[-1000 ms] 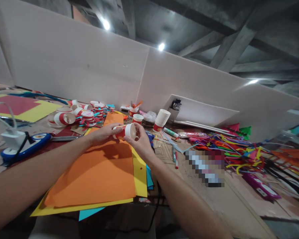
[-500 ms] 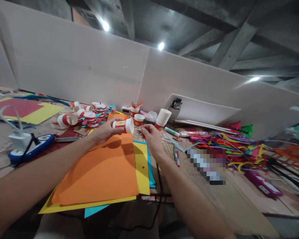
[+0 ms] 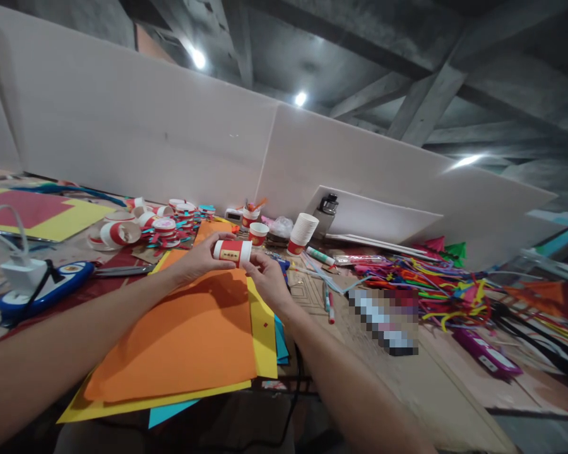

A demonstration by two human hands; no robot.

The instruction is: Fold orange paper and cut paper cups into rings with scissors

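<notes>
A red and white paper cup (image 3: 233,252) lies on its side in the air between my hands, above the orange paper sheets (image 3: 180,340). My left hand (image 3: 199,257) is wrapped around its left part. At its right end, the fingers of my right hand (image 3: 267,277) grip the rim; the cup's mouth is hidden from view. Yellow sheets (image 3: 265,334) stick out beneath the orange ones. Just behind my right hand stand a single upright paper cup (image 3: 258,234) and a tilted stack of paper cups (image 3: 303,232).
Several cup crafts (image 3: 165,230) crowd the back left. A blue power strip (image 3: 47,296) and scissors (image 3: 123,271) lie left. On the right are markers (image 3: 330,306), a heap of colourful pipe cleaners (image 3: 421,280) and a purple device (image 3: 487,353). A white board (image 3: 170,132) stands behind.
My right hand has moved left from near the cup stack onto the held cup's rim. The cup's mouth has turned out of sight, and the view has shifted slightly.
</notes>
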